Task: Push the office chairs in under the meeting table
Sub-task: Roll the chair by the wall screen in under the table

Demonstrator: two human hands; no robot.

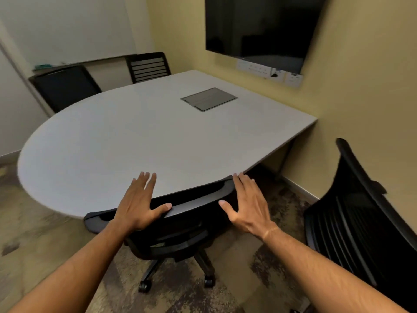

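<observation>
A grey meeting table (126, 141) with a rounded near end fills the middle. A black office chair (180, 240) on castors stands right below me, its backrest top against the table's near edge. My left hand (138, 204) rests flat on the backrest's top rail, fingers spread, thumb on the rail. My right hand (246, 204) is spread open beside the rail's right end; I cannot tell if it touches. Another black chair (361, 222) stands at the right, away from the table. Two more chairs, one (67, 89) at far left and one (147, 67) at the far side, sit close to the table.
A dark wall screen (259, 26) hangs on the yellow wall (361, 86) at the right, with sockets (270, 71) beneath it. A grey cable hatch (208, 99) is set in the tabletop. Patterned carpet (45, 233) covers the floor.
</observation>
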